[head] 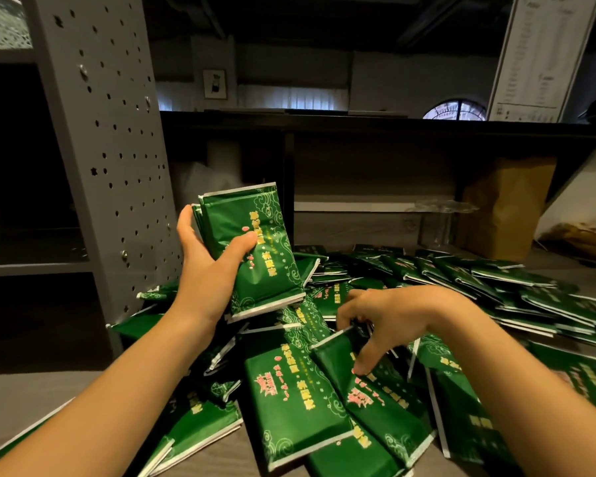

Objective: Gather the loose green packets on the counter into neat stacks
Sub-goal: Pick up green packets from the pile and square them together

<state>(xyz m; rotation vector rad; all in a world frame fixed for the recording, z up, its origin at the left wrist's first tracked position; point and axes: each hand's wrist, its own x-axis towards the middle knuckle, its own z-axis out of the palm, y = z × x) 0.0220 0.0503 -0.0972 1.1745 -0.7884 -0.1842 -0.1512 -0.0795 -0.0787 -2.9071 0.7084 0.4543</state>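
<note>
While our left hand (207, 270) grips the gathered stack (255, 249) upright, our right hand (396, 315), lower and beside it, pinches one loose packet (382, 407) from the pile (496, 280) beneath on the tabletop (21, 401); we should align its edges with the stack before adding it.

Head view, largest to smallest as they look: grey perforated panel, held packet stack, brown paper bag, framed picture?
Largest first:
grey perforated panel
held packet stack and brown paper bag: near alike, stack nearer the camera
framed picture
</note>
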